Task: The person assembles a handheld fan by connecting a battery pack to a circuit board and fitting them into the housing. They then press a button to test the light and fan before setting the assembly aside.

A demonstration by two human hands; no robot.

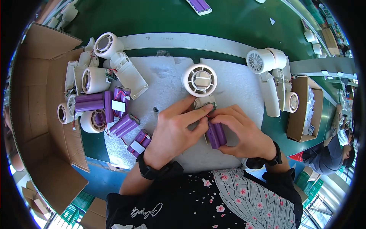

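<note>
A white handheld fan lies in front of me on the foam sheet, its round grille facing up and its handle toward me. The handle is uncovered and shows a small green circuit board below the head. My left hand is closed around the upper handle, index fingertip at the board. In my right hand is a purple battery pack, gripped by its side over the lower handle. The fingertips of both hands nearly meet beside the board; any wires there are mostly hidden.
Several purple battery packs lie left, by white fan bodies and an open cardboard box. More fan parts stand at the right, near a small carton. Beyond a pale rail runs a green surface.
</note>
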